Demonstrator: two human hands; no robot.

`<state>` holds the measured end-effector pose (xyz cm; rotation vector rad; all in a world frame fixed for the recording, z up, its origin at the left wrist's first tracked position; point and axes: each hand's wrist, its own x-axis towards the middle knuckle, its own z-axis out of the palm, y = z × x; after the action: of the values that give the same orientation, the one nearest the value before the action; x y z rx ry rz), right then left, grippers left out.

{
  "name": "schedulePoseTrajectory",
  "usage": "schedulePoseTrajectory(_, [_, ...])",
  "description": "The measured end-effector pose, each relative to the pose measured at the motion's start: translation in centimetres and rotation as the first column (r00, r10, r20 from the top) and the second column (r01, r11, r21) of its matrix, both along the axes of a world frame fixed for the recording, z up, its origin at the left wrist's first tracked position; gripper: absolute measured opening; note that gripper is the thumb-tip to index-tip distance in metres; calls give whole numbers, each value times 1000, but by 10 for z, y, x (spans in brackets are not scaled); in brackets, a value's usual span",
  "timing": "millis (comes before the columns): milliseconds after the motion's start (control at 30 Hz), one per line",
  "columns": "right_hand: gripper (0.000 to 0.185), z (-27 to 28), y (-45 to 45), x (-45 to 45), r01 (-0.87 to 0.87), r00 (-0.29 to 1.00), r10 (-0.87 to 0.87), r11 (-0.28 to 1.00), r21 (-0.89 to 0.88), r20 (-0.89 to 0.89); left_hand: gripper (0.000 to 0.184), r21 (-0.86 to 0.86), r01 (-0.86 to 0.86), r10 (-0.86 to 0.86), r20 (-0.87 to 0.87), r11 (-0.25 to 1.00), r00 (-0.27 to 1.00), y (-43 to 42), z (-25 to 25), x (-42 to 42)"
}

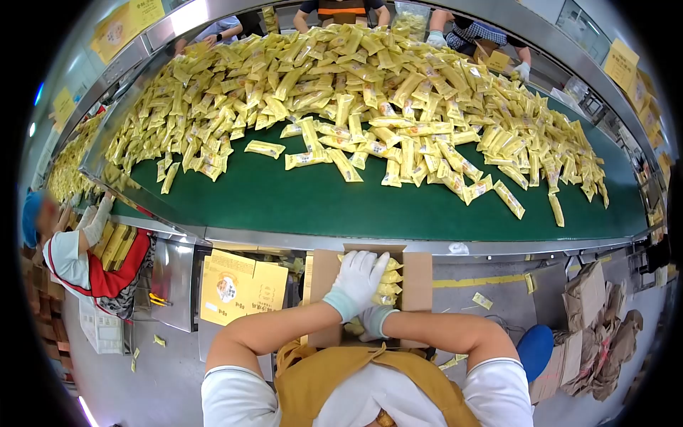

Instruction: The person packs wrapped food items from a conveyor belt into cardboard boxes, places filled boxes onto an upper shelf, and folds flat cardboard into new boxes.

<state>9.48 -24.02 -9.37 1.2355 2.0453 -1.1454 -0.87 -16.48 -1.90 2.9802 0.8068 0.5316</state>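
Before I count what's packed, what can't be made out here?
Head view, box floor: hidden by boxed packets and left hand.
Head view, right hand: fingers partly hidden beneath left hand.
Head view, fine print on loose packets: too small.
Head view, orange-striped worker: cut off by top edge.

Low in the middle of the frame, we see just part of the right hand [374, 324], and its fingers are hard to make out. The left hand [356, 279] covers some of the packets [389, 279] in the brown box [418, 274], so we can't count them or tell if it grips any. We can't see the box's bottom. The big pile [320, 78] hides much of the green surface [284, 206]. The top edge cuts off the person [341, 10] there. At far left, another person's head [32, 217] is blurry. Small print on the yellow carton [267, 288] is too tiny to read.
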Motion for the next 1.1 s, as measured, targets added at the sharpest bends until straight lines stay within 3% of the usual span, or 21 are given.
schedulePoseTrajectory(100, [96, 13, 0, -8, -49, 991, 44, 998, 39, 124, 70, -119, -102, 83, -157, 988, 984, -4, 4, 5])
schedulePoseTrajectory(200, [100, 48, -1, -17, -155, 953, 109, 977, 147, 284, 67, -90, -104, 70, -326, 991, 943, 0, -2, 13])
schedulePoseTrajectory(400, [102, 52, 4, -24, -196, 911, 159, 979, 60, 380, 61, -55, -115, 78, -446, 992, 892, 0, -16, 27])
schedulePoseTrajectory(500, [99, 51, 1, -11, -232, 947, 194, 965, 125, 257, 64, -5, -118, 98, -517, 993, 850, -2, -28, 30])
schedulePoseTrajectory(567, [97, 48, -2, -4, -224, 964, 200, 966, 129, 176, 68, -136, -162, 59, -559, 977, 827, 2, -54, 36])
schedulePoseTrajectory(667, [94, 51, -5, -1, -242, 956, 220, 966, 95, 195, 72, -256, -201, -5, -629, 946, 777, 7, -50, 42])
schedulePoseTrajectory(767, [83, 81, -6, -9, -263, 943, 226, 955, 134, 244, 78, -264, -213, -19, -668, 941, 744, 8, -50, 42])
schedulePoseTrajectory(833, [69, 82, -8, -12, -227, 966, 187, 943, 242, 177, 80, -189, -201, 13, -696, 961, 718, 4, -54, 41])
schedulePoseTrajectory(900, [62, 71, -5, -14, -117, 993, 107, 968, 222, 55, 85, -244, -204, -31, -709, 948, 704, 9, -60, 42])
schedulePoseTrajectory(933, [54, 71, -8, -9, 155, 986, -139, 967, 201, -91, 87, -263, -195, -57, -718, 945, 694, 9, -49, 40])
schedulePoseTrajectory(1000, [46, 87, 0, -7, -87, 994, 80, 991, 102, 69, 90, -289, -187, -94, -737, 939, 669, 13, -40, 41])
schedulePoseTrajectory(1100, [36, 63, 5, -2, -398, 917, 391, 911, 106, 80, 91, -348, -228, -159, -797, 909, 583, 19, -23, 50])
